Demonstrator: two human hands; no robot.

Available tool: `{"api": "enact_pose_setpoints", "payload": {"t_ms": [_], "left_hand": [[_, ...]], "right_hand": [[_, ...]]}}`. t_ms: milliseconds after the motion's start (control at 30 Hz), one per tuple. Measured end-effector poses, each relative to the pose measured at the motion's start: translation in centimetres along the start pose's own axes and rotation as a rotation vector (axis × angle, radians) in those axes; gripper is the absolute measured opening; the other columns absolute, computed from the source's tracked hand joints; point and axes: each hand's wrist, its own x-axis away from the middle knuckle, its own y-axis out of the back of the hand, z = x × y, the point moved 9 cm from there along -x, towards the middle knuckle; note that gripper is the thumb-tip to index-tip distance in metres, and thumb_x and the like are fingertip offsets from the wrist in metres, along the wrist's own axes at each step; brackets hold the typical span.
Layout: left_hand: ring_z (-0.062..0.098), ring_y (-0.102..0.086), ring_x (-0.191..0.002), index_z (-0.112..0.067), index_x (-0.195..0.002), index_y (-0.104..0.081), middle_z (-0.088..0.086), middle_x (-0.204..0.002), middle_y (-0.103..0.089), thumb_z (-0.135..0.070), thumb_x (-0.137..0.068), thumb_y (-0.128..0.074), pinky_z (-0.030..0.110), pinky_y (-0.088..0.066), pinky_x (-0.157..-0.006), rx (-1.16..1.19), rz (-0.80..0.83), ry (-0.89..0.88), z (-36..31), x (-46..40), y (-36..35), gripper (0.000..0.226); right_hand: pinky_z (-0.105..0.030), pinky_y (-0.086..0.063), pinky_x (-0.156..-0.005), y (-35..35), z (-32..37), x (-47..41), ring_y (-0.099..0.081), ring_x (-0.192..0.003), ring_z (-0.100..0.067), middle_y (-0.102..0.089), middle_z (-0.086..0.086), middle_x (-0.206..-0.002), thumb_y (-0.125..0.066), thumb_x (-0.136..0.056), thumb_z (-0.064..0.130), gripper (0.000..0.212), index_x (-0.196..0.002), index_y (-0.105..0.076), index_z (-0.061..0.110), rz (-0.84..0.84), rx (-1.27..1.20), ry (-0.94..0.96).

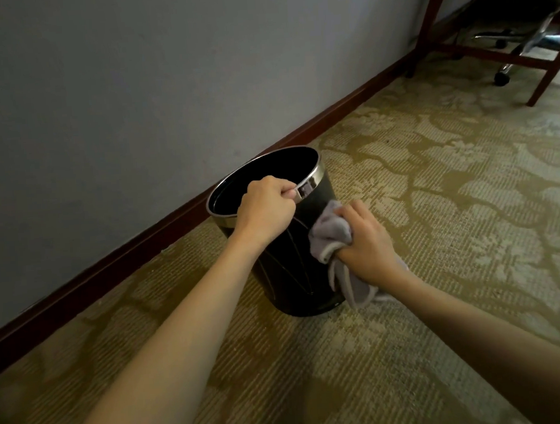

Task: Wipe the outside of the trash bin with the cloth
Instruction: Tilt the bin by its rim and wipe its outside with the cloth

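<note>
Black bin, grey cloth, olive-gold carpet.

The trash bin (pixel 288 270) is glossy black outside and dark inside, with a shiny silver metal band (pixel 312 177) round its rim and thin pale streaks running down its side. The cloth (pixel 330 233) is a pale grey with a faint lilac cast. The carpet (pixel 435 202) is olive-gold with a fine ribbed texture and a paler beige pattern of leaf-like shapes and branching lines. The wall (pixel 133 89) is plain blue-grey, edged below by a dark reddish-brown baseboard (pixel 111 264). The table legs (pixel 430 15) at top right are the same reddish brown, and the chair base (pixel 524 43) beneath them is bright chrome with black castors.
</note>
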Motion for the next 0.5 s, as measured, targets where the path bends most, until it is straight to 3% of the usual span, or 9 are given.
{"api": "enact_pose_setpoints", "payload": {"t_ms": [100,233,300,433,500], "left_hand": [[0.022,-0.064,-0.097,-0.022,-0.104,-0.074,0.004,-0.101,-0.072,-0.017,-0.09,-0.055,0.036,-0.05,-0.088,0.05,0.012,0.049,1.0,-0.2,0.5,0.024],[0.02,-0.064,-0.094,-0.018,-0.099,-0.075,0.006,-0.1,-0.073,-0.016,-0.09,-0.057,0.034,-0.05,-0.087,0.084,0.015,0.042,2.0,-0.2,1.0,0.02],[0.016,-0.061,-0.106,-0.019,-0.111,-0.072,0.002,-0.112,-0.071,-0.018,-0.092,-0.058,0.026,-0.043,-0.088,0.131,0.033,0.033,2.2,-0.2,0.9,0.023],[0.011,-0.053,-0.114,-0.029,-0.132,-0.055,-0.007,-0.123,-0.061,-0.038,-0.093,-0.056,0.024,-0.04,-0.088,0.147,0.209,-0.013,3.3,-0.4,0.9,0.04],[0.007,-0.053,-0.111,-0.032,-0.13,-0.054,-0.012,-0.12,-0.058,-0.042,-0.09,-0.058,0.025,-0.043,-0.087,0.139,0.32,-0.037,4.9,0.2,1.4,0.041]], "right_hand": [[-0.033,-0.041,-0.058,1.4,2.7,-2.5,-0.049,-0.074,-0.018,-0.046,0.0,-0.093,-0.073,-0.075,0.016,0.03,-0.1,-0.057,0.011,-0.098,-0.107,0.032],[-0.041,-0.046,-0.062,0.7,3.7,-2.1,-0.05,-0.078,-0.021,-0.048,-0.005,-0.094,-0.072,-0.077,0.014,0.026,-0.099,-0.058,0.009,-0.09,-0.119,0.047],[-0.044,-0.047,-0.063,0.0,3.2,-1.2,-0.05,-0.079,-0.023,-0.048,-0.008,-0.095,-0.071,-0.078,0.012,0.025,-0.099,-0.059,0.007,-0.065,-0.081,0.059],[-0.04,-0.046,-0.061,0.2,1.4,-0.8,-0.05,-0.076,-0.021,-0.047,-0.003,-0.094,-0.068,-0.079,0.019,0.023,-0.098,-0.057,0.011,-0.07,-0.089,0.026],[-0.035,-0.043,-0.059,0.7,0.4,-0.9,-0.05,-0.075,-0.019,-0.046,0.002,-0.093,-0.069,-0.08,0.021,0.022,-0.097,-0.056,0.014,-0.109,-0.082,-0.007]]}}
